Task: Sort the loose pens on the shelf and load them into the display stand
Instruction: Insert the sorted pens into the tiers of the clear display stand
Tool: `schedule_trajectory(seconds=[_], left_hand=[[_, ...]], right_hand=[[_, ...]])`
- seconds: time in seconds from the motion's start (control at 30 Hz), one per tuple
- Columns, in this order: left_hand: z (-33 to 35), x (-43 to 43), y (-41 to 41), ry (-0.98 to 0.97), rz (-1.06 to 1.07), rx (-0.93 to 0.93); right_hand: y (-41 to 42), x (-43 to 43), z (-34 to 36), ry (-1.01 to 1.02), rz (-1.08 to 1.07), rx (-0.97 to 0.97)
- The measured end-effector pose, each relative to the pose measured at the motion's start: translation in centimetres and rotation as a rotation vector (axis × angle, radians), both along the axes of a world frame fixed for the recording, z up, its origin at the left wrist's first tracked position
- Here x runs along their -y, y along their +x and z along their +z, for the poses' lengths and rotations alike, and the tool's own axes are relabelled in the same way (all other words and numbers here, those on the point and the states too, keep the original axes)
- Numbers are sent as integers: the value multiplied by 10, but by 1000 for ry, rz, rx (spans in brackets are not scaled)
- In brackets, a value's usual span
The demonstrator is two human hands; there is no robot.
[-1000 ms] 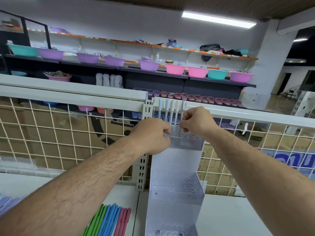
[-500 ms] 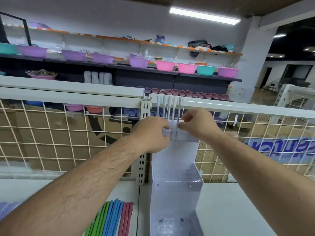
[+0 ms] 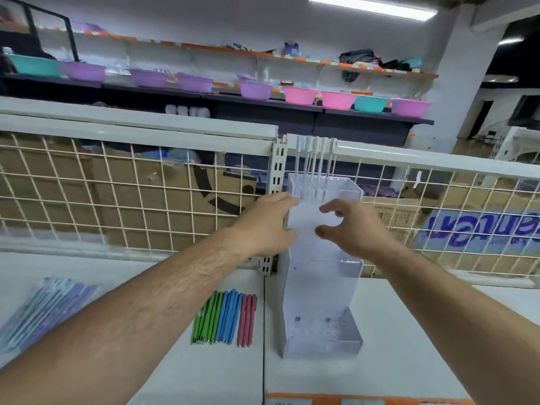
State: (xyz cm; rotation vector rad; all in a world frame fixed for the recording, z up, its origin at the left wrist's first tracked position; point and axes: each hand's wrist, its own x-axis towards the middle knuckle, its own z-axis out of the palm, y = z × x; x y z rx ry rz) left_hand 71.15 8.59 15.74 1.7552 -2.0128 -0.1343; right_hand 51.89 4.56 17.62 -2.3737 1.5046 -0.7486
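Both hands have dropped from the top tier of the stand [image 3: 321,287] to just below it, and the pens they were at a second ago are released.

Left hand [image 3: 264,226]: fingers nearly straight, laid against the stand's left edge, fingertips at the lower left corner of the top tier. Grasps nothing.

Right hand [image 3: 350,229]: in front of the stand's upper face, fingers loosely curled, thumb and forefinger apart, nothing between them. Contact with the face cannot be told.

White pens [image 3: 314,159]: a handful, upright in the stand's top tier, caps up, leaning slightly. Lower tiers: contents unclear through the clear plastic.

Loose pens lie on the shelf [image 3: 409,331] just left of the stand's base, side by side in colour groups: green pens [image 3: 206,318] farthest from the stand, blue pens [image 3: 229,317] in the middle, red pens [image 3: 247,320] nearest it.

Packets [image 3: 43,308], blurred, lie well to the left of the stand. Wire grid [image 3: 117,194] stands behind the stand.
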Motion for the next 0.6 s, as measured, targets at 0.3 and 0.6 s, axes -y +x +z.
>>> schedule_trajectory(seconds=[0.3,0.6], left_hand=[[-51,-102,18,131,196,-1],[-91,-176,79,222,357,-20]], right_hand=[[32,-62,-36,77,250,-78],[94,-121,-78,129,434,-179]])
